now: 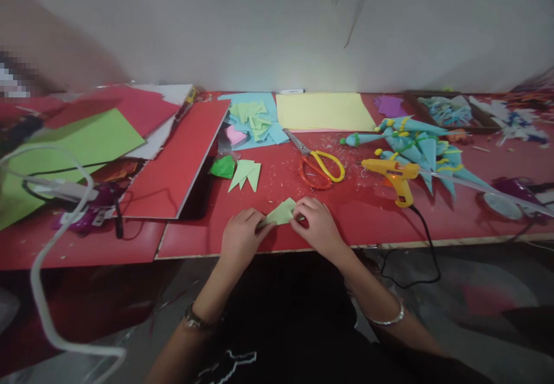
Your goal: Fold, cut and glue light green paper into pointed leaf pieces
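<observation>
A small piece of light green paper (280, 213) is stretched between my two hands, just above the red table's front edge. My left hand (243, 235) pinches its left end between thumb and fingers. At the right end, my right hand (315, 225) grips the paper with curled fingertips. Several folded green paper pieces (246, 174) lie beyond my left hand, beside a green packet (223, 166). Scissors with yellow and orange handles (322, 165) rest open on the table beyond my right hand.
A yellow glue gun (393, 176) lies to the right, its black cord hanging over the edge. Behind it are blue paper cones (428, 147). Yellow sheets (324, 111) lie at the back. A red board (177, 159) and a purple glue gun (93, 205) are at left.
</observation>
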Motion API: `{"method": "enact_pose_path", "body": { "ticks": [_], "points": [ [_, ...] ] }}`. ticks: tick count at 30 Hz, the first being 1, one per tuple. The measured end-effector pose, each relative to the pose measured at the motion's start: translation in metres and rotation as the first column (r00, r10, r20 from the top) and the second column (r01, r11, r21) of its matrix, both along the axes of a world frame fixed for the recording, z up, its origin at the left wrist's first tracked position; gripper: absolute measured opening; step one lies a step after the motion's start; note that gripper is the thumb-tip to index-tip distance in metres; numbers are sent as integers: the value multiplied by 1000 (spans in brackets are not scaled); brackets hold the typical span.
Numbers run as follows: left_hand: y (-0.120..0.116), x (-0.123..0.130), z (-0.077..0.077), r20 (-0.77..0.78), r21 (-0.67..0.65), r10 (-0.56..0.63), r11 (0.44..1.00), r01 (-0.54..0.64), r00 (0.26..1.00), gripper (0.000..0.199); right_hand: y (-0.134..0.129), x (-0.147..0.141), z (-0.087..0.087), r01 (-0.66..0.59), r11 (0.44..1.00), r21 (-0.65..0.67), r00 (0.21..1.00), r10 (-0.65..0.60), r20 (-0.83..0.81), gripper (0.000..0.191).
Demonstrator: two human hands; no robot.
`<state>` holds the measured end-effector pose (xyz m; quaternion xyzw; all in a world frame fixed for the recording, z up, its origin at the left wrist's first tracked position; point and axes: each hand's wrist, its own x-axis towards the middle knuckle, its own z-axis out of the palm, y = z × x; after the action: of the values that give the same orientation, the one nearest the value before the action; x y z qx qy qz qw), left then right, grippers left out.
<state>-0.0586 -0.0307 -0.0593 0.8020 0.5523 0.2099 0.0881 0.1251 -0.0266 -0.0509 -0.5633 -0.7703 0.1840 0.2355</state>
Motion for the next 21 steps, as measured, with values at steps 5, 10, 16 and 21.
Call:
{"method": "enact_pose_path", "body": {
  "ticks": [5,10,16,21],
  "points": [
    [1,-4,-1,19,17,-40,999,40,999,22,0,-2,-1,24,1000,5,998,-25,51,12],
    [3,-5,-1,37,11,-53,999,52,998,22,-1,-1,0,9,1000,-15,999,-9,40,14],
    [3,-10,-2,126,0,-102,995,103,987,19,-2,0,2,7,1000,-2,999,-7,35,16],
    [1,-12,-2,114,21,-34,999,32,993,18,-2,-1,0,13,1000,7,998,-13,56,17]
  ]
}}
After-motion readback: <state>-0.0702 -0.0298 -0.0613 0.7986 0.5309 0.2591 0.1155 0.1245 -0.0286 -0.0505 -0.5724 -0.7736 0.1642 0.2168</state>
